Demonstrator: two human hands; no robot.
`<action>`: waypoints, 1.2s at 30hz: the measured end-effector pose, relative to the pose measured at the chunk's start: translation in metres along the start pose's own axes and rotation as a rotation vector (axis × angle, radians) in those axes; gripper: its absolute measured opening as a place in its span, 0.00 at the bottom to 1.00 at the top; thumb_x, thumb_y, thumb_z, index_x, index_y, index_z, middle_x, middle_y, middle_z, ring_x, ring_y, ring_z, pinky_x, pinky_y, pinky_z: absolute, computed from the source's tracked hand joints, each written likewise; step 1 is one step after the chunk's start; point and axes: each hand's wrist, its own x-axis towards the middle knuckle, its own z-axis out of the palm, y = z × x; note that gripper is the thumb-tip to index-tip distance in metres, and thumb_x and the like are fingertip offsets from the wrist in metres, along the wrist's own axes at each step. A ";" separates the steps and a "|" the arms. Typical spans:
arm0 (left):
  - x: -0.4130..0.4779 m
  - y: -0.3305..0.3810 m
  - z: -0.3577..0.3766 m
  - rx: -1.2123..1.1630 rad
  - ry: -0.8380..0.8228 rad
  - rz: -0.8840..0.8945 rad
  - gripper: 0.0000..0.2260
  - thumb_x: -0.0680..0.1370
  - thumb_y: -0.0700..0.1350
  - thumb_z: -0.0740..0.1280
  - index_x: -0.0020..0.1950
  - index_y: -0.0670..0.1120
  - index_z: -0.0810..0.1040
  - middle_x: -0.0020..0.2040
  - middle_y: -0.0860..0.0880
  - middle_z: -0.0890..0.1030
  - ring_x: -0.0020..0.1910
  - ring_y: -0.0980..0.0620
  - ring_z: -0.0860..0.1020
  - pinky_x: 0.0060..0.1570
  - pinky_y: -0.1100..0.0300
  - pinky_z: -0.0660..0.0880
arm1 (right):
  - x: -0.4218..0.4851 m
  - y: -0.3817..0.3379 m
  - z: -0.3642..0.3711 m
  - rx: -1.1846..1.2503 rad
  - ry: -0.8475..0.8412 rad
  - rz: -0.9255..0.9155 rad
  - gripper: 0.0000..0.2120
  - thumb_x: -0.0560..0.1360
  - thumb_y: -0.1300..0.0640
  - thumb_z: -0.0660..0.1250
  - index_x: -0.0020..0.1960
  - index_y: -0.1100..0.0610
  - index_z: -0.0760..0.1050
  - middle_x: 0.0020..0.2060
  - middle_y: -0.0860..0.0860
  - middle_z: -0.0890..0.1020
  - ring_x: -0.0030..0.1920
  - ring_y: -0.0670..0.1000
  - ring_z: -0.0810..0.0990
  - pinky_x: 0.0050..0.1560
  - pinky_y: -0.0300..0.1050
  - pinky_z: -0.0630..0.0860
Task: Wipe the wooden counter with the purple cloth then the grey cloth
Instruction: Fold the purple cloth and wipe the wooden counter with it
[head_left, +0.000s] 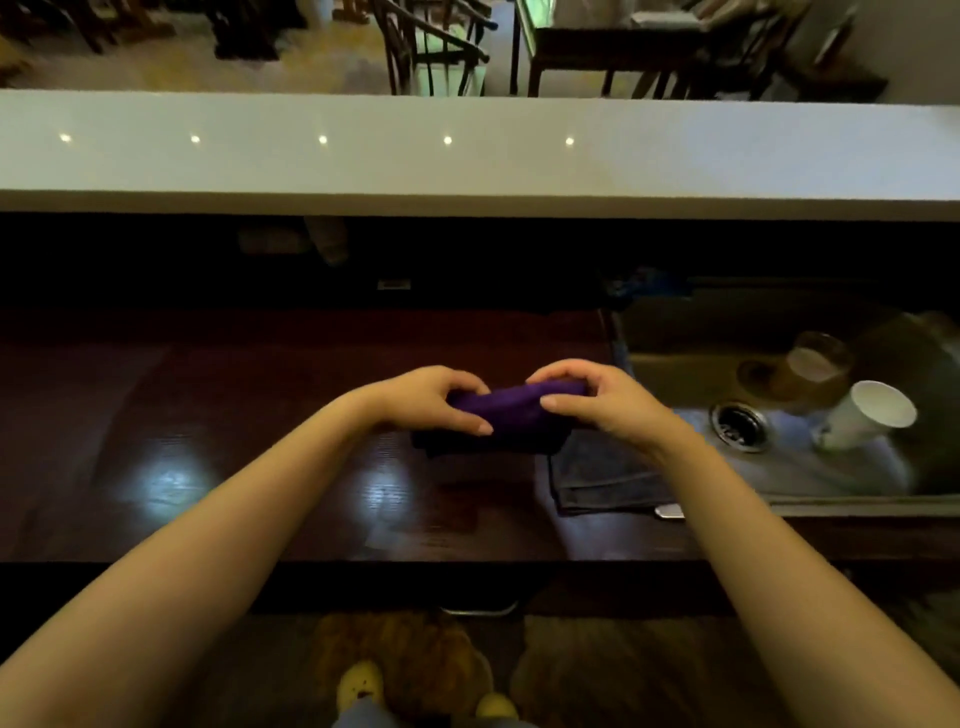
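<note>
The purple cloth (511, 413) is bunched into a roll just above the dark wooden counter (234, 457). My left hand (434, 397) grips its left end and my right hand (597, 397) grips its right end, fingers curled over the top. The cloth's lower edge hangs in shadow against the counter. The grey cloth (602, 480) lies folded flat on the counter just below my right hand, beside the sink; my right wrist covers part of it.
A steel sink (769, 483) is set into the counter at the right, holding a white paper cup (865, 421) on its side and a glass (813, 364). A raised white bar ledge (467, 156) runs along the back. Chairs and tables stand beyond it.
</note>
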 end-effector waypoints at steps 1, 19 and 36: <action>0.006 0.009 -0.003 -0.053 0.034 0.006 0.09 0.70 0.49 0.72 0.48 0.52 0.77 0.40 0.56 0.78 0.36 0.62 0.75 0.36 0.74 0.71 | 0.000 -0.003 -0.011 0.000 0.027 -0.015 0.11 0.72 0.64 0.69 0.51 0.52 0.79 0.48 0.51 0.82 0.48 0.48 0.81 0.47 0.38 0.79; 0.182 0.063 -0.035 0.174 0.244 0.146 0.12 0.75 0.43 0.66 0.57 0.44 0.76 0.53 0.44 0.79 0.49 0.51 0.75 0.49 0.60 0.69 | 0.072 -0.012 -0.140 -0.300 0.441 0.107 0.12 0.72 0.69 0.66 0.48 0.54 0.80 0.41 0.50 0.81 0.44 0.48 0.79 0.42 0.39 0.76; 0.233 -0.005 0.030 -0.118 0.163 -0.045 0.14 0.69 0.38 0.73 0.53 0.44 0.78 0.48 0.47 0.78 0.43 0.57 0.76 0.44 0.70 0.70 | 0.088 0.091 -0.167 -0.055 0.195 0.313 0.09 0.73 0.64 0.68 0.53 0.59 0.79 0.44 0.53 0.81 0.46 0.51 0.81 0.46 0.41 0.79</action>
